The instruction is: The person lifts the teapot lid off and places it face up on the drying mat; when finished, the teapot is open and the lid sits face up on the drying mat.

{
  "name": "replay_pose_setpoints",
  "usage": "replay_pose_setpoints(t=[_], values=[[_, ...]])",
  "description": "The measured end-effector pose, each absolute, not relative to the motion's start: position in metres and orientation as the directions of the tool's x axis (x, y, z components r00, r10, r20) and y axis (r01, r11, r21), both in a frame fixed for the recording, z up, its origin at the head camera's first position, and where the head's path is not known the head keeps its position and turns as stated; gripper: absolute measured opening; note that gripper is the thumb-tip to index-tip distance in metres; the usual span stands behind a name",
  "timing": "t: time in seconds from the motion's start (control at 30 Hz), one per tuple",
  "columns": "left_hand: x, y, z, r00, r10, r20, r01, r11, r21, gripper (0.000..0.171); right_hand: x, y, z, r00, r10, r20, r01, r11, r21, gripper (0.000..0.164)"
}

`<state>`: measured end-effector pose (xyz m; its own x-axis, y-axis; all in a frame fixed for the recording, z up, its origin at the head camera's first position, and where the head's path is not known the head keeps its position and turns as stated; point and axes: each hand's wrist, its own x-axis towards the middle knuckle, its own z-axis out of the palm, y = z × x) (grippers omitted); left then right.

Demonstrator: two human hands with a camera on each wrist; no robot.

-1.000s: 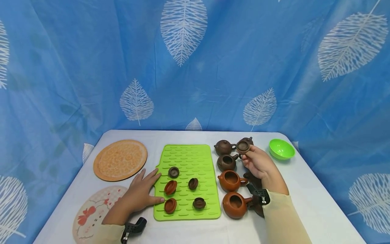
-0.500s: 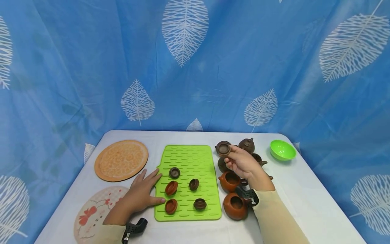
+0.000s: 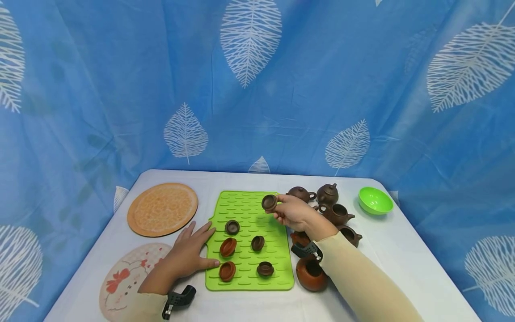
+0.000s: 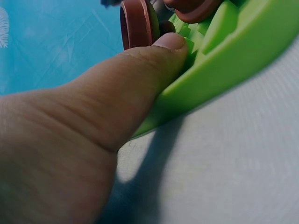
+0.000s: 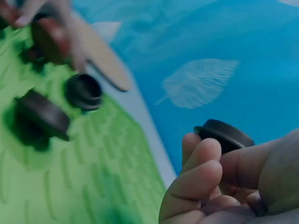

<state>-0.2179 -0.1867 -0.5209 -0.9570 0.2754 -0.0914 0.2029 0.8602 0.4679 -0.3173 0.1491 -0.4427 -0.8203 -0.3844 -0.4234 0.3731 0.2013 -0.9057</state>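
Note:
My right hand (image 3: 297,213) pinches a dark brown teapot lid (image 3: 268,203) above the upper right part of the green mat (image 3: 241,208); in the right wrist view the lid (image 5: 226,134) sits between thumb and fingertips. On the mat's left edge rests my left hand (image 3: 186,252), fingers spread. Its thumb lies close to a reddish lid (image 3: 227,271); the left wrist view shows a reddish lid (image 4: 136,23) beyond the thumb. Another reddish lid (image 3: 228,247) and dark lids (image 3: 232,227), including one dark lid (image 3: 257,243) farther right, lie on the mat.
Right of the mat stand several teapots: lidded dark ones (image 3: 327,194), lidless dark ones (image 3: 338,214) and an orange-brown teapot (image 3: 312,273), some partly behind my right arm. A green bowl (image 3: 375,201) is far right. Left are a round orange mat (image 3: 162,209) and a printed round mat (image 3: 124,286).
My right hand has carried the dark lid leftward from over the teapots to above the green mat. The left hand stays in place on the mat's edge.

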Motion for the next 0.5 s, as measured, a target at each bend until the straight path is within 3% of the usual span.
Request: replay_pose_setpoints(t=[0.3, 0.5], values=[[-0.216, -0.188, -0.52, -0.957, 0.275, -0.089, 0.202, 0.858, 0.471, 0.108, -0.316, 0.124, -0.465, -0.808, -0.332, -0.487, 0.337, 0.416, -0.844, 0.024], [-0.216, -0.186, -0.519, -0.958, 0.271, -0.092, 0.197, 0.858, 0.474, 0.107, -0.313, 0.115, -0.468, -0.814, -0.323, -0.483, 0.301, 0.476, -0.826, 0.025]])
